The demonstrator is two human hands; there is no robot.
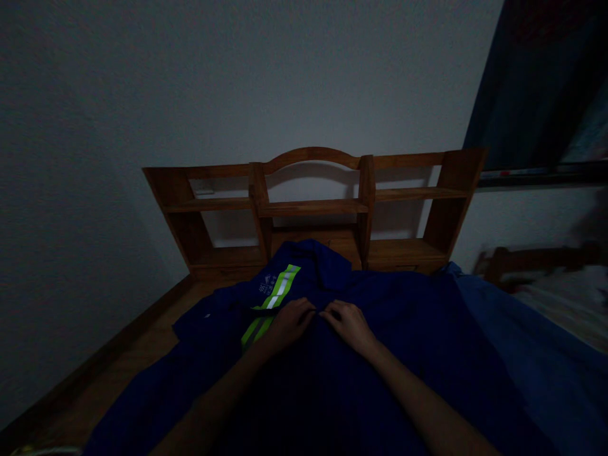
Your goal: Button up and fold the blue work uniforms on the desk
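Observation:
A dark blue work jacket (399,310) lies spread out in front of me, its collar toward the wooden shelf unit. Across its left side runs a yellow-green and silver reflective strip (284,284), with small pale lettering beside it. Near the middle of the jacket, my left hand (295,322) pinches the blue cloth with bent fingers. Close by on the right, my right hand (348,324) pinches the cloth too, its thumb and forefinger together. The fingertips of both hands almost meet. Dim light hides any small detail between them.
Behind the jacket stands a wooden shelf unit (313,208) against a pale wall (285,76). Lighter blue cloth (532,342) lies at the right. A dark window (536,88) is at upper right, above a blurred wooden frame (546,258). Wooden floor (128,348) shows at left.

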